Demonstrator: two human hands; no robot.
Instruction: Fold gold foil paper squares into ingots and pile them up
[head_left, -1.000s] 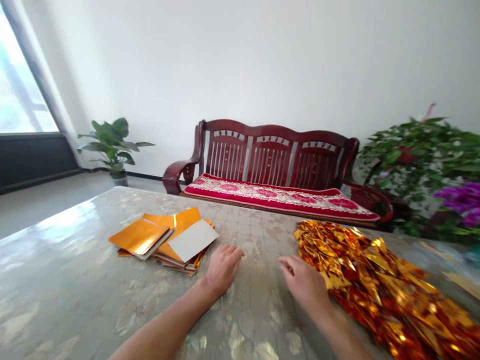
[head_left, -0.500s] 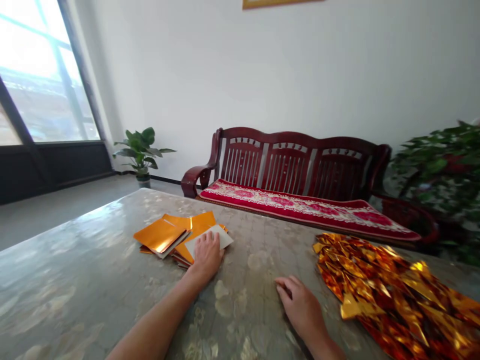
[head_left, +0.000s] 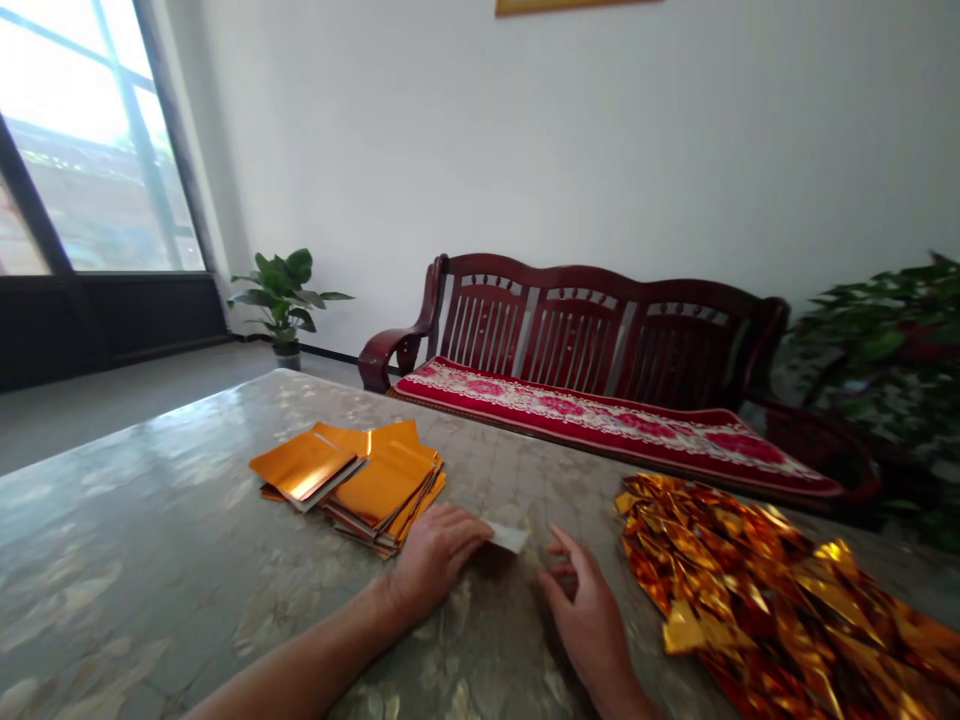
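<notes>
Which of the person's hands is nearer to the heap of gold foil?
Right. The right hand is left of the foil heap, apart from it; the left hand is farther away, beside the orange stack, holding a pale sheet.

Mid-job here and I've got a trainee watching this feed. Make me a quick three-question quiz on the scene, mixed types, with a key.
1. Short answer: which hand holds the small pale sheet?
2. True or false: the right hand is apart from the heap of shiny foil pieces.
3. Fill in the blank: the red, flower-patterned cover lies on the seat of the dark wooden ____.

Key:
1. The left hand; the sheet sticks out past its fingers.
2. True; the tabletop shows between them.
3. Bench.
</notes>
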